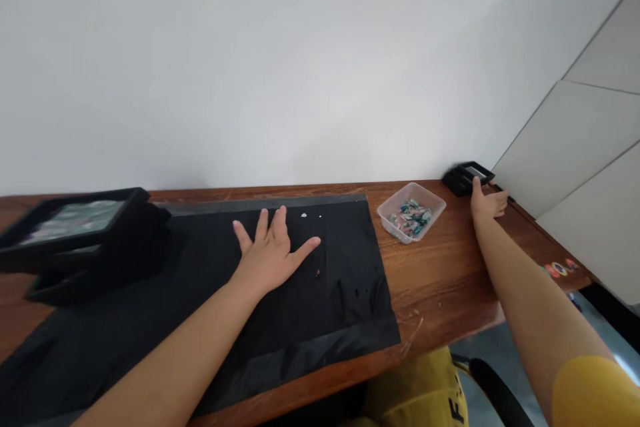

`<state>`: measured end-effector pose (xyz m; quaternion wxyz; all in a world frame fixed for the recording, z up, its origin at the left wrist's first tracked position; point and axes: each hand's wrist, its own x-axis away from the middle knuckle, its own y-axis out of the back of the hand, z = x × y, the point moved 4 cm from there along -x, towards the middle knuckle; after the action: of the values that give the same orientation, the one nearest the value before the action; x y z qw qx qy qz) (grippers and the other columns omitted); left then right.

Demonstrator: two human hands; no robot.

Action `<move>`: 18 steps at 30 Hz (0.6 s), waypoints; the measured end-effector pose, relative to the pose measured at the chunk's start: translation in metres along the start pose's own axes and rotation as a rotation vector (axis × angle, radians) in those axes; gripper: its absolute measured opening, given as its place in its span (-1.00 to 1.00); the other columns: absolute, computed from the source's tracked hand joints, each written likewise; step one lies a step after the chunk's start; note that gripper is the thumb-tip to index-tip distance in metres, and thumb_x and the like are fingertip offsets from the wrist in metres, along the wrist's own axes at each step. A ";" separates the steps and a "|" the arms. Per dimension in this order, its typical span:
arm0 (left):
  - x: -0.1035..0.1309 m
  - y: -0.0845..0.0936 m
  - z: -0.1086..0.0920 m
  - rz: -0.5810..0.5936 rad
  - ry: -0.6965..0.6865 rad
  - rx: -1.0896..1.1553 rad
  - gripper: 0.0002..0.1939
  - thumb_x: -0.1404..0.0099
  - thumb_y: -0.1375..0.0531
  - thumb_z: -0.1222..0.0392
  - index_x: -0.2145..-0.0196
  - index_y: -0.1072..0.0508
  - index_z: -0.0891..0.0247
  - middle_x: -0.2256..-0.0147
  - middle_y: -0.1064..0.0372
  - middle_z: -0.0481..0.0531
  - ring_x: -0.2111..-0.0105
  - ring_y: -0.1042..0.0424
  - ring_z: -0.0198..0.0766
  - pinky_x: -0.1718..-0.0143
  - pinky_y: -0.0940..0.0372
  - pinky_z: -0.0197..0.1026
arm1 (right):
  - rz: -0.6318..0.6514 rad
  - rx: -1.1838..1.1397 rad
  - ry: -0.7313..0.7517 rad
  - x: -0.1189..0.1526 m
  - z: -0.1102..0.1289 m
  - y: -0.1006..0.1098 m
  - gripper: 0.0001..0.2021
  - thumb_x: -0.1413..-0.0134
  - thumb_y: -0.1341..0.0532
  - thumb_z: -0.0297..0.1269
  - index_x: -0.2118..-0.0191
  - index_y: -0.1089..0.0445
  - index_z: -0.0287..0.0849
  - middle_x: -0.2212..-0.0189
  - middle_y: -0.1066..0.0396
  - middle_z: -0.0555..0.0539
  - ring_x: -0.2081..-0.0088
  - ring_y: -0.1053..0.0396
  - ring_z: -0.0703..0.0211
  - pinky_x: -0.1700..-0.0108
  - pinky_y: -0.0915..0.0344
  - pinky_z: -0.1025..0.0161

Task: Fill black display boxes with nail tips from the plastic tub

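Observation:
My left hand [270, 253] is spread, palm down, over the black sheet [345, 260], with nothing in it. Far to the right, my right hand [490, 203] reaches beside a small stack of black frames [467, 177] against the wall; its thumb is up at the stack's edge and its fingers extend to the right, apart from the thumb. Between the two hands stands a clear plastic tub [435, 203] holding many small green, pink and white pieces.
Black frames [95, 230] are piled at the left of the wooden table [445, 280]. Round stickers [559, 269] lie near the right edge. A chair armrest [495, 387] is below the table's front edge. White specks dot the sheet.

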<state>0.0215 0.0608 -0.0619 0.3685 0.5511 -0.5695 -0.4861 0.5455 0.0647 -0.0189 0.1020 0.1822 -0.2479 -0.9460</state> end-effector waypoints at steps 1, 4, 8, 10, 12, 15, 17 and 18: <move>0.000 0.000 0.000 0.002 0.005 0.001 0.16 -0.33 0.17 -0.39 -0.51 0.06 0.73 -0.50 0.01 0.48 -0.56 0.32 0.35 -0.46 0.49 0.54 | -0.021 0.013 -0.014 -0.001 -0.001 -0.005 0.11 -0.09 -0.31 0.26 -0.50 0.08 -0.43 -0.49 0.05 -0.66 -0.53 0.11 -0.50 -0.49 0.25 -0.39; 0.002 0.002 0.000 0.018 0.033 0.007 0.16 -0.34 0.17 -0.39 -0.51 0.04 0.72 -0.49 -0.03 0.47 -0.57 0.37 0.34 -0.44 0.54 0.56 | -0.030 0.040 -0.001 -0.008 0.001 -0.018 0.18 0.01 -0.42 0.19 -0.50 0.11 -0.40 -0.49 0.03 -0.65 -0.55 0.13 -0.41 -0.51 0.26 -0.34; 0.004 0.004 0.000 0.034 0.053 -0.004 0.17 -0.34 0.14 -0.41 -0.54 0.15 0.67 -0.42 -0.20 0.51 -0.57 0.37 0.29 -0.45 0.55 0.54 | -0.004 0.038 0.042 -0.028 0.000 -0.029 0.21 0.07 -0.46 0.19 -0.52 0.10 -0.32 -0.48 -0.08 -0.54 -0.56 0.16 -0.36 -0.51 0.33 -0.37; 0.004 0.003 0.001 0.038 0.048 -0.012 0.18 -0.34 0.13 -0.41 -0.55 0.20 0.66 -0.40 -0.23 0.51 -0.58 0.37 0.28 -0.44 0.55 0.53 | 0.027 0.032 0.048 -0.038 -0.002 -0.032 0.23 0.11 -0.49 0.17 -0.53 0.09 -0.29 -0.49 -0.08 -0.51 -0.56 0.17 -0.35 -0.51 0.36 -0.38; 0.004 0.003 0.002 0.041 0.037 -0.012 0.18 -0.34 0.13 -0.42 -0.55 0.21 0.65 -0.40 -0.22 0.51 -0.58 0.35 0.27 -0.44 0.57 0.53 | 0.048 0.012 0.053 -0.045 -0.003 -0.034 0.26 0.15 -0.53 0.15 -0.53 0.07 -0.31 -0.51 -0.01 -0.53 -0.56 0.16 -0.35 -0.51 0.37 -0.35; 0.004 0.002 0.004 0.047 0.027 -0.002 0.18 -0.34 0.14 -0.42 -0.55 0.20 0.65 -0.41 -0.20 0.53 -0.57 0.30 0.27 -0.44 0.60 0.52 | 0.010 -0.022 0.069 -0.051 -0.005 -0.035 0.24 0.18 -0.55 0.13 -0.50 -0.02 -0.36 -0.48 -0.07 -0.58 -0.53 0.09 -0.36 -0.50 0.37 -0.29; 0.004 0.001 0.005 0.052 0.033 0.007 0.17 -0.35 0.14 -0.42 -0.55 0.19 0.65 -0.41 -0.19 0.53 -0.57 0.26 0.28 -0.44 0.60 0.52 | -0.016 -0.027 0.091 -0.053 -0.006 -0.036 0.19 0.18 -0.56 0.11 -0.47 -0.09 -0.37 -0.43 -0.17 -0.59 -0.49 0.03 -0.39 -0.49 0.35 -0.29; 0.003 0.001 0.005 0.054 0.035 0.011 0.16 -0.35 0.14 -0.41 -0.55 0.17 0.65 -0.42 -0.19 0.53 -0.57 0.25 0.28 -0.44 0.59 0.53 | -0.025 -0.024 0.103 -0.054 -0.007 -0.037 0.15 0.18 -0.56 0.10 -0.44 -0.12 -0.39 -0.40 -0.21 -0.60 -0.47 0.00 -0.42 -0.47 0.34 -0.32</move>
<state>0.0158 0.0583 -0.0627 0.3883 0.5461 -0.5801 -0.4632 0.5935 0.1089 -0.0276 0.1050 0.2324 -0.2285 -0.9395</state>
